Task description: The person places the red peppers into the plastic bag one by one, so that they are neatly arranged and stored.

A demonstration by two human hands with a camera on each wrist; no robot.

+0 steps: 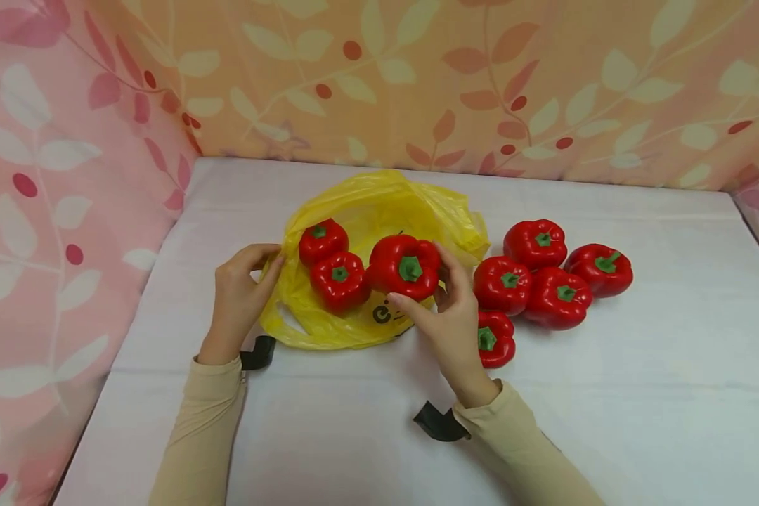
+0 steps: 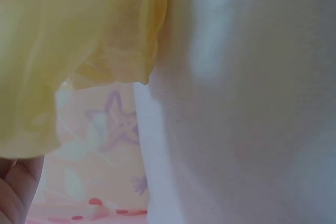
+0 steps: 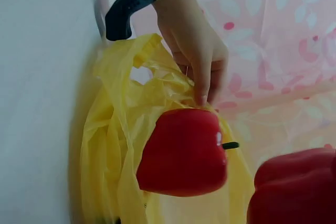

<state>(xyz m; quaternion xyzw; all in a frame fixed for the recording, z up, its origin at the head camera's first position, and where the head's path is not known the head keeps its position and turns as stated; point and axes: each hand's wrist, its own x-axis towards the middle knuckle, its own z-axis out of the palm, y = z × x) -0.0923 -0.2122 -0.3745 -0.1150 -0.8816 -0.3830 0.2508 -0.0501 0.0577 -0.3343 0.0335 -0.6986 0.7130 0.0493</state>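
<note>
My left hand [image 1: 240, 292] pinches the left edge of an open yellow plastic bag [image 1: 297, 320] between thumb and fingers. The left wrist view has its fingers [image 2: 23, 184] at the bag's [image 2: 31, 77] edge. Two red peppers [image 1: 322, 241] [image 1: 339, 281] lie on the bag's left part. My right hand [image 1: 452, 327] grips another red pepper [image 1: 395, 261] by its right side, over the bag, its green stem facing the camera. In the right wrist view, the left hand [image 3: 197, 51] holds the bag [image 3: 100, 156] behind a red pepper [image 3: 184, 153], and part of another pepper [image 3: 296, 190] shows lower right.
Several red peppers [image 1: 559, 299] sit grouped on the white table [image 1: 329, 436], right of the bag; the nearest [image 1: 496, 339] is partly behind my right hand. Patterned cloth [image 1: 379, 91] stands along the back and left sides. Each wrist bears a black strap [image 1: 439, 423].
</note>
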